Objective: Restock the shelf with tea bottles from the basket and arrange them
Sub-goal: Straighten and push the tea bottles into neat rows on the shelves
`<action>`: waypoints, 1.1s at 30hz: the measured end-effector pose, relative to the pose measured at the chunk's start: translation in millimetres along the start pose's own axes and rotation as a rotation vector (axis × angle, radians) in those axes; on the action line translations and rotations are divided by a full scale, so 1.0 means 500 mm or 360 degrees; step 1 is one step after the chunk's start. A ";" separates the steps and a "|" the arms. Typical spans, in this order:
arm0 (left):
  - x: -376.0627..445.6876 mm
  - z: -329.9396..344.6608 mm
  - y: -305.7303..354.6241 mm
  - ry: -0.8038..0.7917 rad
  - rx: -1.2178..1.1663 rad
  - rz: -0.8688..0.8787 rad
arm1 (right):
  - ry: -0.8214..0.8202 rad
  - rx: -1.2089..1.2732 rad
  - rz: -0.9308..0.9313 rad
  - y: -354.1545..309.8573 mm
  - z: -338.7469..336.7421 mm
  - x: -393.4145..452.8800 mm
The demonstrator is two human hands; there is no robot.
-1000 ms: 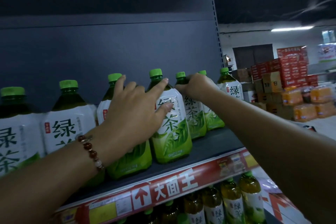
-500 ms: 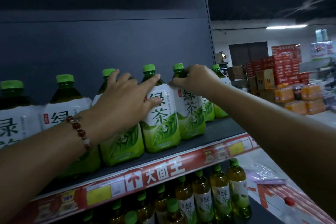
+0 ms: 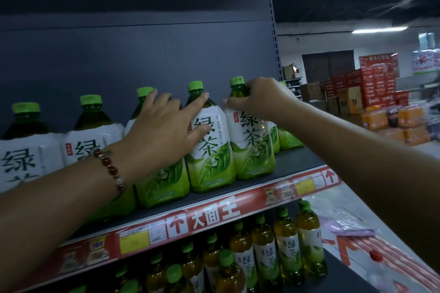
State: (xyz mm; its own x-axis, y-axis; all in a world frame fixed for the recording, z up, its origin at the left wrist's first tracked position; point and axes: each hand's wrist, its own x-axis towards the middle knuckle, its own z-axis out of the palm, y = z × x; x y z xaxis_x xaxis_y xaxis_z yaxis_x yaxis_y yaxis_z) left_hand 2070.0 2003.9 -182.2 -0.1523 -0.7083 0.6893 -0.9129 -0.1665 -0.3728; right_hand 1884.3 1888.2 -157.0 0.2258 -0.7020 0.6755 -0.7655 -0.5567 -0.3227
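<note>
Large green-tea bottles with green caps and white-green labels stand in a row on the dark upper shelf (image 3: 300,162). My left hand (image 3: 166,131) lies spread over two neighbouring bottles, fingers across the shoulder of the third bottle (image 3: 162,185), index finger and thumb touching the fourth bottle (image 3: 209,162). My right hand (image 3: 262,97) grips the neck of the fifth bottle (image 3: 252,150), which stands upright at the shelf front against the fourth. More bottles (image 3: 289,137) stand behind my right wrist. No basket is in view.
A red price strip (image 3: 214,214) runs along the shelf edge. Smaller tea bottles (image 3: 285,252) fill the shelf below. Stacked red and brown cartons (image 3: 371,85) and orange drink packs (image 3: 409,116) stand in the aisle at the right.
My right hand has drawn its bottle forward and left, up against the fourth bottle in the front row. My left hand has stayed on the two bottles.
</note>
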 end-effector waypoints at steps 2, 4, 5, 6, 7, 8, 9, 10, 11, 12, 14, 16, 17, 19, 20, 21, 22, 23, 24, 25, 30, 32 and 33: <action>-0.006 -0.003 0.010 0.0164 0.0016 0.0020 | 0.0026 0.0031 0.0019 0.001 0.008 -0.006; -0.004 -0.013 0.031 0.0253 -0.0018 0.0042 | 0.0068 0.0062 0.0005 0.004 0.016 -0.010; 0.000 -0.017 0.044 0.0244 -0.0038 0.0053 | 0.0066 0.0078 -0.0012 0.006 0.016 -0.012; 0.006 -0.018 0.055 0.0219 -0.0047 0.0068 | 0.0041 0.0100 -0.0027 0.008 0.011 -0.012; 0.014 -0.017 0.067 0.0208 -0.0047 0.0087 | -0.0001 0.0158 -0.0036 0.011 0.003 -0.013; 0.024 -0.016 0.078 0.0213 -0.0039 0.0110 | -0.0048 0.0267 -0.0033 0.017 -0.007 -0.012; 0.034 -0.015 0.088 0.0229 -0.0027 0.0128 | -0.0077 0.0412 -0.0017 0.024 -0.016 -0.010; 0.045 -0.012 0.097 0.0235 -0.0016 0.0132 | -0.0075 0.0540 0.0014 0.033 -0.023 -0.007; 0.057 -0.010 0.105 0.0221 -0.0004 0.0122 | -0.0034 0.0618 0.0046 0.043 -0.030 -0.003; 0.067 -0.007 0.113 0.0187 0.0021 0.0103 | 0.0026 0.0640 0.0077 0.055 -0.032 0.004; 0.081 -0.002 0.131 0.0107 0.0104 0.0067 | 0.0126 0.0584 0.0114 0.079 -0.031 0.019; 0.085 0.008 0.145 0.0022 0.0161 0.0044 | 0.0133 0.0550 0.0146 0.098 -0.023 0.036; 0.084 0.015 0.151 -0.0012 0.0163 0.0037 | 0.0118 0.0549 0.0172 0.107 -0.017 0.044; 0.081 0.028 0.159 -0.0020 0.0167 0.0032 | 0.0087 0.0518 0.0239 0.121 -0.002 0.060; 0.079 0.033 0.159 0.0006 0.0175 0.0027 | 0.0073 0.0483 0.0266 0.126 0.006 0.068; 0.078 0.038 0.159 0.0035 0.0184 0.0021 | 0.0064 0.0445 0.0282 0.129 0.014 0.074; 0.077 0.042 0.159 0.0062 0.0188 0.0018 | 0.0059 0.0402 0.0295 0.132 0.022 0.082; 0.076 0.046 0.159 0.0087 0.0185 0.0016 | 0.0058 0.0351 0.0303 0.134 0.030 0.089; 0.077 0.049 0.160 0.0106 0.0175 0.0011 | 0.0056 0.0295 0.0311 0.134 0.039 0.094; 0.077 0.052 0.162 0.0118 0.0157 0.0001 | 0.0056 0.0244 0.0318 0.133 0.048 0.099; 0.077 0.061 0.171 0.0168 0.0102 -0.0035 | -0.0050 0.0289 0.0411 0.119 0.083 0.129; 0.076 0.065 0.170 0.0193 0.0095 -0.0034 | -0.0099 0.0246 0.0450 0.115 0.095 0.141; 0.076 0.066 0.169 0.0206 0.0092 -0.0034 | -0.0111 0.0194 0.0463 0.114 0.099 0.146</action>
State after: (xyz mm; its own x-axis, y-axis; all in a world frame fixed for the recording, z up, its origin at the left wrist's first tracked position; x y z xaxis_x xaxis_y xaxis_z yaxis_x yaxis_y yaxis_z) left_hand 1999.4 1940.2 -208.1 -0.1841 -0.6102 0.7706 -0.8937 -0.2224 -0.3896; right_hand 1887.0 1783.3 -159.2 0.0517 -0.8659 0.4976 -0.7270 -0.3743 -0.5757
